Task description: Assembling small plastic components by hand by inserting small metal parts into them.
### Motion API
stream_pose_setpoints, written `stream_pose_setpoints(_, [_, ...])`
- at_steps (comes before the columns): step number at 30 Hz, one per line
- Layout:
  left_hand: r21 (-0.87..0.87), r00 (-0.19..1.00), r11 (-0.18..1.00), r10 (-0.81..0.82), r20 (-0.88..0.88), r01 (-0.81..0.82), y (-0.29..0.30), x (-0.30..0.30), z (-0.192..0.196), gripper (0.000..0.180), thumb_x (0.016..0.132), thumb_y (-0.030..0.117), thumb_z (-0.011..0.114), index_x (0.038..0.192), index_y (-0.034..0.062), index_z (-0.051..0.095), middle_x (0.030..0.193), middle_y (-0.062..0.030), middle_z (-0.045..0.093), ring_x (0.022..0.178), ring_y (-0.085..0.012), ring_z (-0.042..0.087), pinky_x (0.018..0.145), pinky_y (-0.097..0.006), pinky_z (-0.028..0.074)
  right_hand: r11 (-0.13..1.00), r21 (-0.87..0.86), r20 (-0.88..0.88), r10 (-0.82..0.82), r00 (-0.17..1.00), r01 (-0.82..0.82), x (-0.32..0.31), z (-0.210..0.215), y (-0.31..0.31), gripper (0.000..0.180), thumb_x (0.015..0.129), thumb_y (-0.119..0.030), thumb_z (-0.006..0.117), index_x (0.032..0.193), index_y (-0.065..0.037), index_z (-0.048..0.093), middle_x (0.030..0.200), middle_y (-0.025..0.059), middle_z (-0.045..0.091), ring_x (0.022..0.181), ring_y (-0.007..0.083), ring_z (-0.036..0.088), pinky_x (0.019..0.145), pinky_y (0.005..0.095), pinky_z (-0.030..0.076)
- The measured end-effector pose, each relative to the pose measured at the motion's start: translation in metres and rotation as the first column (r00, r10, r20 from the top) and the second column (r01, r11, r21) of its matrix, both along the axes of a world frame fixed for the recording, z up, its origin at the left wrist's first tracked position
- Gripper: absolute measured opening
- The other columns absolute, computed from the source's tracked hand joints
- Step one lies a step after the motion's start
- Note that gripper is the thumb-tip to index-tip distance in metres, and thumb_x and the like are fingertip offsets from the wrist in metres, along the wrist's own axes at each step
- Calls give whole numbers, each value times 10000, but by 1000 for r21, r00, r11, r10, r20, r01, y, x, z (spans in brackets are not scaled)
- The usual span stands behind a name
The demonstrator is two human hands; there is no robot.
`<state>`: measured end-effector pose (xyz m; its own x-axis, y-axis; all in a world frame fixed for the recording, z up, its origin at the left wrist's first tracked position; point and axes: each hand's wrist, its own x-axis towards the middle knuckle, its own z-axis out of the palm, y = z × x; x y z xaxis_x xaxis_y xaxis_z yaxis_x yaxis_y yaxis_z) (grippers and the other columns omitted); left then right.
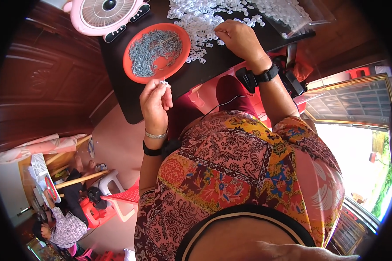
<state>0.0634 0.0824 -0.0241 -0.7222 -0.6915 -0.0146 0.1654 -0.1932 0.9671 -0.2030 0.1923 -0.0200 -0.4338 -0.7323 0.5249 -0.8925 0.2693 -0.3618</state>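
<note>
My left hand [154, 103] is closed in a pinch at the near rim of an orange-red plate [127, 65]. A small white plastic clip [163, 82] shows between its thumb and fingertips. Many grey screws [146, 50] lie heaped on the plate, with a bare patch toward its right side. Over the right part of the black table, my right hand [239, 40] has its fingertips drawn together beside a pile of white plastic clips [196, 24]. Whatever those fingertips hold, if anything, is hidden.
A pink fan [85, 15] stands left of the plate on the black table [117, 93]. A clear container [313, 17] with more white pieces lies at the far right. Red plastic chairs [124, 198] and another person [67, 226], seated at work, are at the lower left.
</note>
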Motion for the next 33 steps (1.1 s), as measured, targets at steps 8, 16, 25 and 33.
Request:
stream_pose_setpoints(8, [29,1000,1000,-9,-11,9,-2,2,-3,167,906,135,471,781,42,532,603,3,504,450,-42,408,413,-179,259,996,73,-148,53,988,-43,-2,-6,-16,142,784,-201,592,872,-115,664,846,93,631,845,290,623,737,402,514])
stream_pose_setpoints(16, [12,999,1000,-21,30,21,-2,2,-1,178,905,142,469,763,49,522,601,2,508,453,-42,411,417,-182,271,989,141,-194,75,978,-48,-10,-11,-30,142,762,-200,617,876,-130,668,877,89,629,870,287,616,739,396,517])
stream_pose_setpoints(25, [2,1000,1000,-9,-1,9,1,-1,6,183,906,146,464,768,41,521,615,-10,517,467,-56,430,429,-188,286,985,-111,114,148,982,-135,17,9,-23,142,804,-169,670,918,-85,678,790,62,642,665,191,627,615,303,493])
stream_pose_setpoints(33, [48,971,993,-96,-219,109,5,-14,14,157,907,138,435,832,23,510,678,-55,541,538,-114,497,489,-220,348,742,-270,722,578,381,-614,96,22,-20,177,870,-57,633,1033,11,636,919,36,665,867,81,596,780,245,491])
